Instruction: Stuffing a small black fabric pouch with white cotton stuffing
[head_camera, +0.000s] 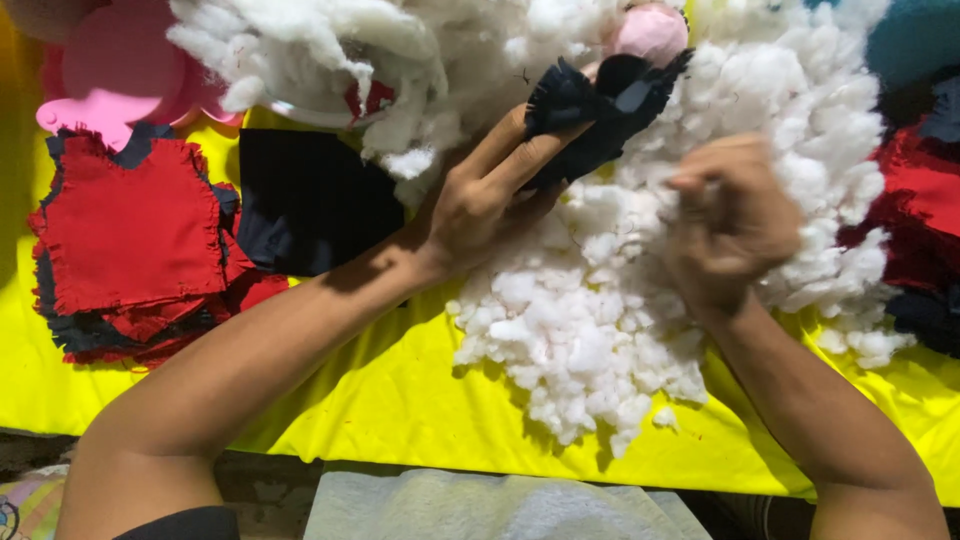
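Observation:
My left hand (492, 190) holds a dark navy cloth piece (590, 110) with frayed edges, lifted over a big heap of white stuffing fibre (580, 330). A little to the right, my right hand (728, 222) is blurred and closed in a fist, with its fingers bunched on a tuft of that white stuffing. Both forearms reach in from the bottom of the view. The heap lies on a yellow cloth (400, 400) that covers the surface.
A stack of red and navy fabric squares (130, 235) lies at the left, with a dark navy square (305, 200) beside it. Pink foam shapes (120, 65) sit at the top left. More red and dark fabric (925, 220) lies at the right edge. A pale towel (480, 505) lies below.

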